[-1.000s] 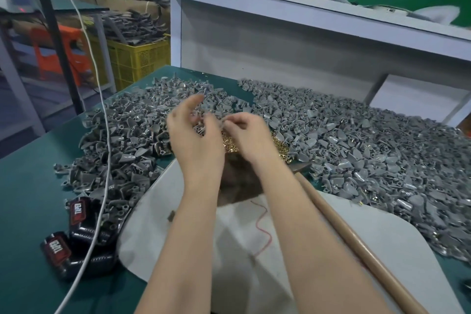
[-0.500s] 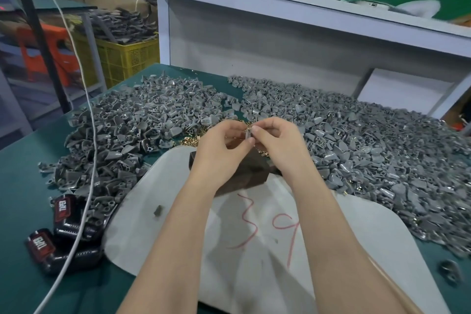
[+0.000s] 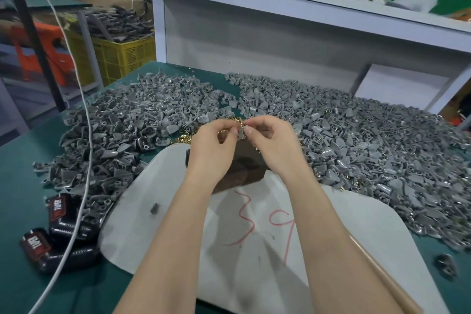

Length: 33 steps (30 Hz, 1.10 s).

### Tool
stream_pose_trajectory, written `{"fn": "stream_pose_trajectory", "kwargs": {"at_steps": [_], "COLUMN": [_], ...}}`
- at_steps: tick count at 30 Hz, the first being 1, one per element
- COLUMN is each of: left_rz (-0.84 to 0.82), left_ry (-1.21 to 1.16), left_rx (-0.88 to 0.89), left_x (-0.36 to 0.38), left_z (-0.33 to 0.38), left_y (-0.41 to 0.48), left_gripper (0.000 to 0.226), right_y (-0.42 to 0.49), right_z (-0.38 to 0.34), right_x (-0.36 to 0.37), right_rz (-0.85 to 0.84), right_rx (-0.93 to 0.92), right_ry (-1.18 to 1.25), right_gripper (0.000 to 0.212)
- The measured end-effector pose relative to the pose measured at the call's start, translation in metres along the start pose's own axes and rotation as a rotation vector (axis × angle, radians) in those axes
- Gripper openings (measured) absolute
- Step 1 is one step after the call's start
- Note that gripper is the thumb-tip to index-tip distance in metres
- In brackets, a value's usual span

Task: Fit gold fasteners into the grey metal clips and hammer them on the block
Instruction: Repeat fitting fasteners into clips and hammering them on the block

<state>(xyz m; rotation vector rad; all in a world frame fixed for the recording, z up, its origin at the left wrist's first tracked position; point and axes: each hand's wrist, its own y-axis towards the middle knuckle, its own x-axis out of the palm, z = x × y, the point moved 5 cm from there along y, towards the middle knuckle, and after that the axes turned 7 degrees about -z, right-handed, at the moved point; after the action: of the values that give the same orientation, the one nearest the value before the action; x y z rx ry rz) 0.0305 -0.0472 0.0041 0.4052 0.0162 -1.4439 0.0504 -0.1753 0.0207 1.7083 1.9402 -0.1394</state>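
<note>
Nearest, a wooden hammer handle [image 3: 382, 270] is seen lying untouched along the right of the white sheet [image 3: 178, 224], which is marked in red. Just beyond, the dark block [image 3: 244, 168] is partly covered by both wrists. The left hand [image 3: 211, 145], whose fingers were spread over the loose parts a second ago, has been brought against the right hand [image 3: 272, 140] above the block, and a single grey clip [image 3: 241, 132] is pinched between their curled fingertips. Whether a fastener is already seated cannot be told. Fitting is judged under way, hammering not yet begun. Gold fasteners [image 3: 184, 138] lie just behind, flanked by heaps of grey clips [image 3: 356, 135].
</note>
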Motion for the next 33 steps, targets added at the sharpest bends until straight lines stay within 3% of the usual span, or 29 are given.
{"fn": "stream_pose_trajectory", "kwargs": {"at_steps": [7,10,12,16,18,21,24,33], "left_rz": [-0.026,-0.089,-0.114,0.078,0.148,0.145,0.124,0.150], "left_ry": [-0.092,-0.093,-0.055,-0.125,-0.188,-0.221,-0.249,-0.203], "left_rx": [-0.036,-0.027,-0.004,-0.040,-0.056,-0.077,-0.094,-0.112], "left_x": [0.000,0.003,0.006,-0.007,-0.013,-0.012,-0.008,-0.008], "left_z": [0.002,0.004,0.006,0.002,-0.002,-0.004,-0.006,-0.007], "left_y": [-0.003,-0.004,-0.004,-0.004,-0.003,-0.003,-0.002,-0.003], "left_gripper": [0.009,0.025,0.023,0.013,0.017,0.023,0.016,0.012], "right_y": [0.001,-0.001,-0.001,0.003,0.010,0.031,0.044,0.049], "right_z": [0.001,0.002,0.004,0.018,0.028,0.047,0.060,0.063], "right_x": [-0.001,-0.001,-0.003,-0.020,-0.033,-0.026,-0.005,0.003], "right_rz": [-0.001,-0.013,0.008,0.207,0.290,0.043,-0.247,-0.281], "right_rx": [0.001,0.019,0.047,0.146,0.215,0.356,0.450,0.377], "right_ry": [0.062,0.173,0.153,0.187,-0.027,-0.525,-0.770,-0.800], "right_gripper": [0.020,0.018,0.014,0.017,0.016,0.023,0.025,0.015]}}
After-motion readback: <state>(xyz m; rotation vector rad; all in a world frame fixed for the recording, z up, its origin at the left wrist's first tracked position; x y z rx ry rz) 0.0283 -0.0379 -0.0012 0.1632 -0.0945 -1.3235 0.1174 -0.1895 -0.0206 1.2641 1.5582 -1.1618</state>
